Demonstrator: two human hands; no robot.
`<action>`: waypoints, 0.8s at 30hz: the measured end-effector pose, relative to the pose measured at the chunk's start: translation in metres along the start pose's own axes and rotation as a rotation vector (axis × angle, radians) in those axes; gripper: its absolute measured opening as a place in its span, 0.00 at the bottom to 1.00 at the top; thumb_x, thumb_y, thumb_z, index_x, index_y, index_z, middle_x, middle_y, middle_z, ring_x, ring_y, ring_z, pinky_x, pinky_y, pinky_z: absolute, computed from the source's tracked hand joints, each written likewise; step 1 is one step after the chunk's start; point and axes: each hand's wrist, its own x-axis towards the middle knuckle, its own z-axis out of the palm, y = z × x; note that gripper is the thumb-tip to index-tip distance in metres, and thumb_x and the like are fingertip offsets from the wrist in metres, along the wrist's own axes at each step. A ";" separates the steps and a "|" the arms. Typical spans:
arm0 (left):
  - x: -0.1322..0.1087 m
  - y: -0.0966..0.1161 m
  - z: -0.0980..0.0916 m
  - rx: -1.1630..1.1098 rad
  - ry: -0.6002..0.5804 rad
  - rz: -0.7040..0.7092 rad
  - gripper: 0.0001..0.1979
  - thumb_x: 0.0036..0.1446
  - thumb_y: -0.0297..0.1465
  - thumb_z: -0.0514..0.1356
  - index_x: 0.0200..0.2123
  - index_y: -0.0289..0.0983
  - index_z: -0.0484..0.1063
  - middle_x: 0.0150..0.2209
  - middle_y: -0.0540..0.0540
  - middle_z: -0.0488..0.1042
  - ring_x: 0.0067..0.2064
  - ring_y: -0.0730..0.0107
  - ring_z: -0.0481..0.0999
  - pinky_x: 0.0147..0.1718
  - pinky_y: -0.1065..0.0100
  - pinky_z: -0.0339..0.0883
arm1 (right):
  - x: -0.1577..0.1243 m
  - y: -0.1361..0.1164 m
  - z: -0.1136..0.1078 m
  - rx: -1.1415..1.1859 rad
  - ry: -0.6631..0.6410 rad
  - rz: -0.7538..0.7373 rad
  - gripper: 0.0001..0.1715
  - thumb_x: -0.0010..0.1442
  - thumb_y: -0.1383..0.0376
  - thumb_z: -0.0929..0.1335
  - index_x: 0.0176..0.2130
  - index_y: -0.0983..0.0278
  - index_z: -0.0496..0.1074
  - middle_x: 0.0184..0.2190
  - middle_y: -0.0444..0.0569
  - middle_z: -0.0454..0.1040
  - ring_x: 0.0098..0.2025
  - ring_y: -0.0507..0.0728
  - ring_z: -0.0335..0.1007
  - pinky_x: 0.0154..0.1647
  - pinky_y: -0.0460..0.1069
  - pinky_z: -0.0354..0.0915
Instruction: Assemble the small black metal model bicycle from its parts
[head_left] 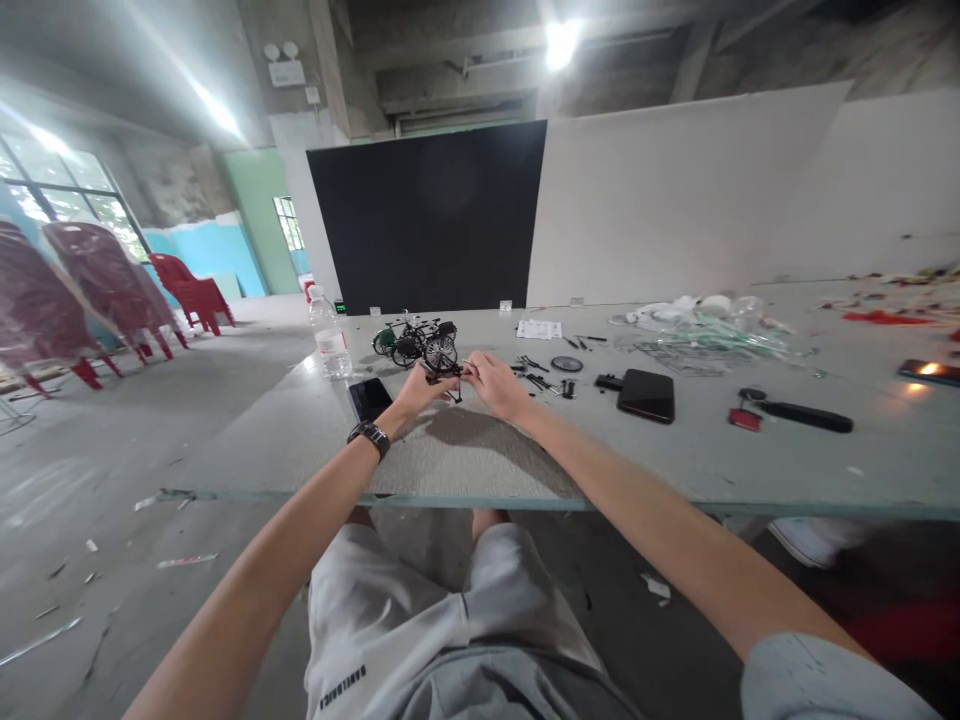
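Note:
Over the near side of the table, my left hand [420, 391] is closed around a small dark model bicycle frame [454, 382], with a thin part hanging below the fingers. My right hand [489, 384] pinches the right end of the same frame, its fingertips close to those of the left. Much of the frame is hidden by the fingers. Just behind the hands stand several small black model bicycles [409, 345]. To the right lie a loose spoked wheel [566, 364] and several little black parts [541, 382].
A water bottle [328, 335] and a phone [370, 399] are on the left. A printed sheet [539, 329] lies at the back. Rightward are a black square case [646, 396], keys with a red tag [745, 418], a black handle [808, 416] and crumpled plastic bags [701, 325].

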 end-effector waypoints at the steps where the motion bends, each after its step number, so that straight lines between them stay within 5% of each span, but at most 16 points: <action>1: -0.001 0.001 0.001 -0.015 -0.029 -0.001 0.18 0.54 0.38 0.71 0.40 0.33 0.72 0.36 0.42 0.79 0.36 0.68 0.81 0.33 0.68 0.77 | -0.001 -0.001 0.000 -0.001 0.011 -0.001 0.14 0.68 0.66 0.61 0.33 0.58 0.48 0.31 0.45 0.61 0.30 0.54 0.54 0.32 0.49 0.49; 11: -0.005 -0.001 0.007 -0.052 -0.082 -0.076 0.27 0.57 0.34 0.68 0.55 0.36 0.59 0.34 0.46 0.80 0.33 0.66 0.82 0.34 0.63 0.79 | 0.003 -0.008 -0.006 -0.093 0.157 0.130 0.11 0.69 0.62 0.63 0.35 0.59 0.56 0.30 0.47 0.64 0.31 0.56 0.59 0.32 0.49 0.51; 24: -0.003 -0.011 0.009 -0.048 0.065 -0.091 0.23 0.59 0.28 0.60 0.55 0.37 0.56 0.26 0.52 0.77 0.26 0.66 0.81 0.28 0.67 0.76 | 0.000 -0.014 -0.005 -0.337 -0.127 0.236 0.14 0.73 0.65 0.55 0.46 0.64 0.67 0.39 0.57 0.76 0.31 0.58 0.65 0.29 0.50 0.47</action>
